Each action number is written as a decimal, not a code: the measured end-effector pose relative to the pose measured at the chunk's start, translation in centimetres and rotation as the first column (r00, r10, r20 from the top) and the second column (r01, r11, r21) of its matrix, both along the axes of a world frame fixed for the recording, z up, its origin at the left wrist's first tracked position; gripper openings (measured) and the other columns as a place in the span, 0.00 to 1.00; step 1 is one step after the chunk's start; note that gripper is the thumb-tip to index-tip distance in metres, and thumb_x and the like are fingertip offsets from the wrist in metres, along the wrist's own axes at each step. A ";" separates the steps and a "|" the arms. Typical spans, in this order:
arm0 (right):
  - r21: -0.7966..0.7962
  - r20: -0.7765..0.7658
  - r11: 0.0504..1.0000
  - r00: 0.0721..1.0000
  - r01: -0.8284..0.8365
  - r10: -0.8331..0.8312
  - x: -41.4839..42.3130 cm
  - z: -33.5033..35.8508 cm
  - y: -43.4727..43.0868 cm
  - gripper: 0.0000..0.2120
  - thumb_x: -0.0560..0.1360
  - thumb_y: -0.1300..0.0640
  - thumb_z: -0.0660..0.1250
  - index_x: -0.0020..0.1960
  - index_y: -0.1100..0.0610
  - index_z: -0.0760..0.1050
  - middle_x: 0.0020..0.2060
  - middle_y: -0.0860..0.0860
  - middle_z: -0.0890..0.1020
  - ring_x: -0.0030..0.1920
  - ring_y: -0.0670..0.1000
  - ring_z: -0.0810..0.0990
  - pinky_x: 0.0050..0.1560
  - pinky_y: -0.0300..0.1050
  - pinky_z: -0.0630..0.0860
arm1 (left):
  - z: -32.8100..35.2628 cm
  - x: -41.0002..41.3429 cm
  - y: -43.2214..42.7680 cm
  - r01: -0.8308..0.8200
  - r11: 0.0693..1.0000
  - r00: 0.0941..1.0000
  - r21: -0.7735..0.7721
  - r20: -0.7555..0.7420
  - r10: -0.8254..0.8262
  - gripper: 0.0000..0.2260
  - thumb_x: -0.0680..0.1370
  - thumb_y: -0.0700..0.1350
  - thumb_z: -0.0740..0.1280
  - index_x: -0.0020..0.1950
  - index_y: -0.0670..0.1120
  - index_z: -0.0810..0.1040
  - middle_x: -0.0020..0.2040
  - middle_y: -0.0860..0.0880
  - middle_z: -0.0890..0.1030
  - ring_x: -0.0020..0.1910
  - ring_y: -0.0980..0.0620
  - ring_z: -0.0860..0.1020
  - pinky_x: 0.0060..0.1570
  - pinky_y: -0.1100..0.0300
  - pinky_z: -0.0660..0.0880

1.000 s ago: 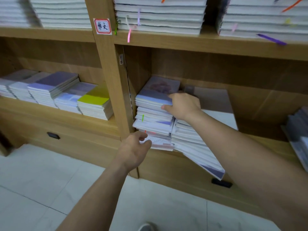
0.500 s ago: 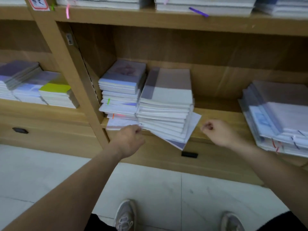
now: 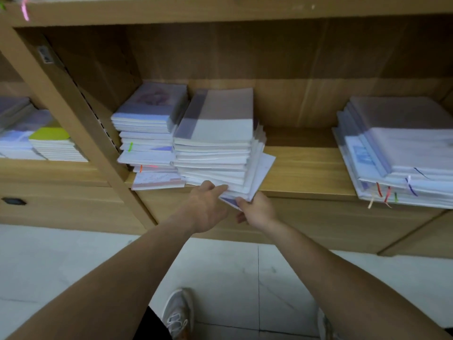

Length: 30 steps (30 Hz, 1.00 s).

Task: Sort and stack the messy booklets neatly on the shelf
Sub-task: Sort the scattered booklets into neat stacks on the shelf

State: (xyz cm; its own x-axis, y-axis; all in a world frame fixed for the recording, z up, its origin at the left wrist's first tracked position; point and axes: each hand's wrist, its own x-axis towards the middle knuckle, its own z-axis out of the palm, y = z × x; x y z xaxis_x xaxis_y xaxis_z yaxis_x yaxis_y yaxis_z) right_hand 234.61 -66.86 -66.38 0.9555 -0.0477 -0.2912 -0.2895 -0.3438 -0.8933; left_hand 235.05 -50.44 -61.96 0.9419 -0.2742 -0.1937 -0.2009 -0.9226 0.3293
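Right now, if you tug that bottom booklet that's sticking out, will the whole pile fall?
It would probably lean, not crash: the pile is fanned askew over the shelf edge. The bottom booklet looks thin, so it may flop in the right hand. Covers look smooth and may slide; the left hand touching the pile helps.

Soft, even light brightens the floor (image 3: 73,261) at the bottom of the frame, while the shelf (image 3: 306,165) recess above sits in dim shadow. Everything is slightly blurred, and wide-angle distortion bows the straight edges near the left and right borders.
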 end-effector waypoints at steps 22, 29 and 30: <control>-0.370 -0.005 0.926 0.997 -0.079 0.083 -4.1 6.5 -10.7 0.06 0.82 0.54 0.62 0.47 0.54 0.74 0.33 0.50 0.84 0.29 0.46 0.80 0.33 0.41 0.73 | 0.3 0.2 -2.3 0.055 0.979 0.994 0.198 -0.102 -0.035 0.35 0.77 0.66 0.58 0.80 0.56 0.50 0.74 0.47 0.60 0.71 0.44 0.66 0.66 0.45 0.70; -0.465 0.090 0.885 0.994 -0.012 0.060 -7.2 9.8 -13.2 0.12 0.82 0.58 0.61 0.41 0.54 0.77 0.27 0.50 0.83 0.26 0.48 0.81 0.33 0.45 0.78 | 0.9 0.2 -1.2 0.082 0.989 0.984 0.126 -0.165 -0.060 0.36 0.78 0.64 0.61 0.81 0.56 0.50 0.78 0.49 0.57 0.74 0.43 0.64 0.69 0.48 0.67; -0.480 0.117 0.877 0.992 0.014 0.048 -7.9 10.3 -13.5 0.12 0.81 0.59 0.61 0.41 0.54 0.78 0.26 0.51 0.82 0.25 0.48 0.81 0.34 0.46 0.79 | 1.0 0.3 -1.0 0.082 0.990 0.985 0.116 -0.162 -0.063 0.35 0.78 0.64 0.61 0.81 0.56 0.51 0.78 0.49 0.57 0.73 0.43 0.65 0.68 0.49 0.67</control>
